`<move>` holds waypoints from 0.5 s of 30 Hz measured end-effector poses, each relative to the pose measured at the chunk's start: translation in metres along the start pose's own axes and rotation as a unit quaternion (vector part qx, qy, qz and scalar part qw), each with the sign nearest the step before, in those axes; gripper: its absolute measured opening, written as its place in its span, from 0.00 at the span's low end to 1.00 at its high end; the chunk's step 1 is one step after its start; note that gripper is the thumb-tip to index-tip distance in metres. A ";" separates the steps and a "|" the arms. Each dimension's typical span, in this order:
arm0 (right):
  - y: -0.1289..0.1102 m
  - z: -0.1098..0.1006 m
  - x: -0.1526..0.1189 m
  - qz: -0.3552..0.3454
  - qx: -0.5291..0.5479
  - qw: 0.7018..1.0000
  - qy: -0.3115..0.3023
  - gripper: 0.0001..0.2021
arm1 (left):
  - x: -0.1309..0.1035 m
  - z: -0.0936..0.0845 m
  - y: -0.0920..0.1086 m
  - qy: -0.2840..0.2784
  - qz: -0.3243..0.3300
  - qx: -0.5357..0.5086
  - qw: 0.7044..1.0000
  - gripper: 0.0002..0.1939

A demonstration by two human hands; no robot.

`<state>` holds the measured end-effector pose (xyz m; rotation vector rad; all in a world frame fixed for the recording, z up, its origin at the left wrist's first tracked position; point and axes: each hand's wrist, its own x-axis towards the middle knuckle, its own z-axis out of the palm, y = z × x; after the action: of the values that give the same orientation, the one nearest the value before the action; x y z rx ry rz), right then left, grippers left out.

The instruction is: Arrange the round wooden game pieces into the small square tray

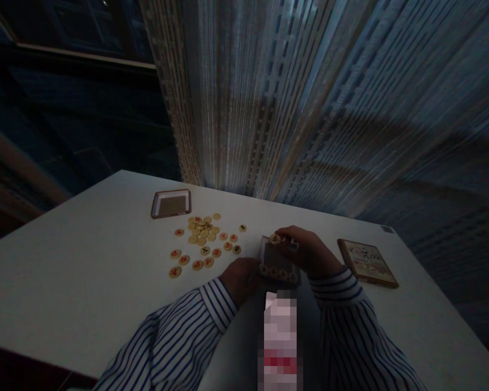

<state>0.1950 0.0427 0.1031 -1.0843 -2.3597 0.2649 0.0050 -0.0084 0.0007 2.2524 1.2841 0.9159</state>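
My right hand (299, 248) pinches a round Chinese chess piece (274, 239) over the far left part of a shallow tray (277, 258). A row of several chess pieces (283, 273) lies along the tray's near edge. At the tray's left side, my left hand (240, 278) is closed on its rim; some of its fingertips are hidden. To the left, several loose wooden pieces (204, 231) lie in a heap, with more scattered around it. Some show red characters and others dark ones.
A second shallow tray (171, 204) sits at the back left of the white table (106, 260). On the right lies a flat box with a printed picture (368, 262). A phone-like object (271, 300), partly blurred out, is near me. String curtains (244, 108) hang behind the table.
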 end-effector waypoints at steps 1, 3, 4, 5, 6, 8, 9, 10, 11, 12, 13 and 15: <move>0.000 0.000 0.001 0.000 0.005 1.000 -0.004 0.09 | 0.000 0.000 0.000 -0.001 -0.001 0.005 1.000 0.18; 0.001 0.000 0.003 -0.001 0.014 1.000 -0.014 0.09 | 0.001 0.001 0.000 0.003 0.002 0.010 1.000 0.18; 0.002 0.000 0.003 -0.002 0.016 1.000 -0.020 0.09 | 0.001 0.002 -0.001 0.007 0.003 0.009 1.000 0.18; 0.002 0.001 0.003 -0.003 0.016 1.000 -0.026 0.09 | 0.001 0.003 -0.002 0.014 0.002 0.006 1.000 0.17; 0.003 0.001 0.002 -0.004 0.015 0.999 -0.032 0.08 | 0.000 0.005 -0.003 0.020 0.002 0.004 1.000 0.17; 0.003 0.001 0.001 -0.003 0.014 0.999 -0.042 0.07 | 0.000 0.007 -0.006 0.027 0.001 0.003 1.000 0.17; 0.003 0.001 0.001 0.000 0.014 0.999 -0.046 0.06 | 0.000 0.007 -0.007 0.030 0.001 0.005 1.000 0.17; 0.003 0.001 0.001 0.004 0.014 0.999 -0.051 0.06 | -0.001 0.007 -0.007 0.030 0.003 0.010 1.000 0.17; 0.003 0.001 0.001 0.009 0.015 0.998 -0.056 0.06 | -0.001 0.006 -0.007 0.027 0.006 0.017 0.999 0.17; 0.003 0.001 0.001 0.014 0.017 0.998 -0.061 0.06 | -0.001 0.005 -0.006 0.024 0.009 0.024 0.999 0.17; 0.003 0.001 0.000 0.019 0.018 0.998 -0.065 0.06 | -0.001 0.004 -0.005 0.021 0.013 0.030 0.999 0.17; 0.004 0.001 0.000 0.028 0.019 0.997 -0.070 0.06 | -0.001 0.001 -0.004 0.018 0.020 0.039 0.999 0.17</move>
<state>0.1965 0.0454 0.1008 -1.1483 -2.4397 0.4165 0.0029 -0.0075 -0.0033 2.3395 1.3158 0.9389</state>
